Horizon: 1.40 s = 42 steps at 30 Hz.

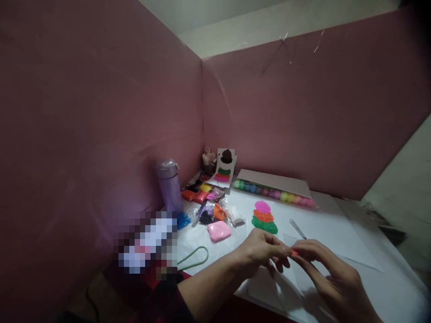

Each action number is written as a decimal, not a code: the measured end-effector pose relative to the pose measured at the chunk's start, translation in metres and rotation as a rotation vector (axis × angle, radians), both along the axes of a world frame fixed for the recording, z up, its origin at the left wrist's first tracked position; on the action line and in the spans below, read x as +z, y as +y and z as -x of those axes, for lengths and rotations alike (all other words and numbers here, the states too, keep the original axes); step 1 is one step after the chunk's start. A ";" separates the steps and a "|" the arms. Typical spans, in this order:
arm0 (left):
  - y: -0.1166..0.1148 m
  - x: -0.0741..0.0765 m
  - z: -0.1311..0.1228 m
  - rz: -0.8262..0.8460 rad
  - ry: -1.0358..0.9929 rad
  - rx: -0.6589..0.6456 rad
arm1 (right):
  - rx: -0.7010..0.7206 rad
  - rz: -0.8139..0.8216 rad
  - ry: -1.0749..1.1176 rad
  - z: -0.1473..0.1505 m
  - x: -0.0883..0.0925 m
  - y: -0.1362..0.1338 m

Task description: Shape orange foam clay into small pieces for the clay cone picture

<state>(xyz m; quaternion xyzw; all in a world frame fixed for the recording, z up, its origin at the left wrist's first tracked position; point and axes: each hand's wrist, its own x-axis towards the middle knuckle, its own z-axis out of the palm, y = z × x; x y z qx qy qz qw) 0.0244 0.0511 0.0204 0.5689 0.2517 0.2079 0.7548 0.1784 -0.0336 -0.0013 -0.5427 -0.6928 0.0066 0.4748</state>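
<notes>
My left hand (261,253) and my right hand (323,264) meet over white paper (336,237) near the table's front edge. Their fingertips pinch a small orange-red piece of clay (294,252) between them. Just beyond the hands, on the paper, lies a flat clay figure (263,217) stacked pink over orange over green. A thin metal tool (297,228) rests on the paper to the right of that figure.
A purple bottle (169,185) stands at the left. Beside it lie several clay packets, a pink lump (218,230) among them. A row of coloured clay balls (274,193) and a sample card (224,168) sit by the pink partition (303,112). A green cord loop (193,258) lies nearby.
</notes>
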 end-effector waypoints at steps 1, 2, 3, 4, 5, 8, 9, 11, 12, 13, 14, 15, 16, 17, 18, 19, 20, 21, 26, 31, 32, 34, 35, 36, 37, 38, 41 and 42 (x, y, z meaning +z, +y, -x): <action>0.001 0.000 0.000 0.005 -0.024 0.026 | -0.007 0.043 0.033 0.002 0.005 0.002; 0.002 0.000 -0.001 0.007 -0.047 0.050 | -0.006 0.101 0.076 0.004 0.009 0.004; 0.003 0.000 -0.001 0.007 -0.069 0.074 | -0.003 0.163 0.123 0.007 0.014 0.006; 0.004 -0.001 -0.002 0.009 -0.094 0.100 | -0.004 0.201 0.164 0.010 0.017 0.008; 0.005 -0.002 -0.002 0.019 -0.118 0.132 | -0.014 0.214 0.198 0.013 0.019 0.009; 0.005 -0.004 -0.004 0.060 -0.165 0.204 | -0.008 0.216 0.310 0.019 0.018 0.008; 0.005 -0.005 -0.005 0.069 -0.168 0.220 | 0.018 0.234 0.338 0.019 0.015 0.008; 0.005 -0.004 -0.007 0.075 -0.171 0.258 | 0.031 0.265 0.408 0.016 0.009 0.006; 0.005 -0.004 -0.007 0.076 -0.180 0.286 | 0.013 0.273 0.458 0.013 0.005 0.006; 0.005 -0.003 -0.008 0.078 -0.197 0.323 | -0.016 0.278 0.523 0.010 0.002 0.007; 0.005 -0.002 -0.008 0.083 -0.217 0.354 | -0.045 0.267 0.603 0.007 0.000 0.009; 0.006 -0.001 -0.008 0.090 -0.240 0.373 | -0.060 0.252 0.694 0.005 -0.003 0.010; 0.006 -0.001 -0.008 0.094 -0.263 0.381 | -0.071 0.236 0.782 0.004 -0.004 0.012; 0.006 0.000 -0.008 0.100 -0.285 0.382 | -0.062 0.231 0.848 0.004 -0.005 0.013; 0.005 -0.001 -0.009 0.102 -0.292 0.358 | -0.042 0.245 0.882 0.004 -0.006 0.014; 0.005 -0.001 -0.009 0.095 -0.291 0.315 | -0.023 0.269 0.900 0.005 -0.007 0.015; 0.004 -0.003 -0.010 0.081 -0.281 0.293 | 0.003 0.277 0.913 0.007 -0.008 0.016; 0.003 -0.004 -0.011 0.072 -0.262 0.278 | 0.014 0.284 0.925 0.009 -0.009 0.016; -0.001 -0.014 -0.016 0.031 -0.202 0.243 | 0.085 0.251 0.978 0.014 -0.011 0.016; 0.000 -0.016 -0.015 -0.016 -0.091 0.180 | 0.157 0.212 0.899 0.012 -0.007 0.015; 0.001 -0.015 -0.014 -0.020 -0.096 0.162 | 0.158 0.212 0.874 0.012 -0.006 0.015; 0.002 -0.015 -0.015 -0.018 -0.115 0.168 | 0.155 0.207 0.846 0.012 -0.007 0.014; 0.002 -0.015 -0.015 -0.017 -0.120 0.185 | 0.149 0.208 0.839 0.013 -0.007 0.014; 0.003 -0.014 -0.015 -0.018 -0.123 0.200 | 0.140 0.210 0.833 0.013 -0.008 0.013; 0.003 -0.014 -0.016 -0.020 -0.124 0.204 | 0.133 0.211 0.823 0.013 -0.009 0.013; 0.002 -0.014 -0.016 -0.023 -0.126 0.200 | 0.125 0.214 0.804 0.014 -0.009 0.012; 0.001 -0.014 -0.016 -0.015 -0.114 0.207 | 0.092 0.207 0.736 0.015 -0.008 0.011; 0.001 -0.014 -0.016 -0.012 -0.096 0.221 | 0.083 0.198 0.720 0.016 -0.008 0.011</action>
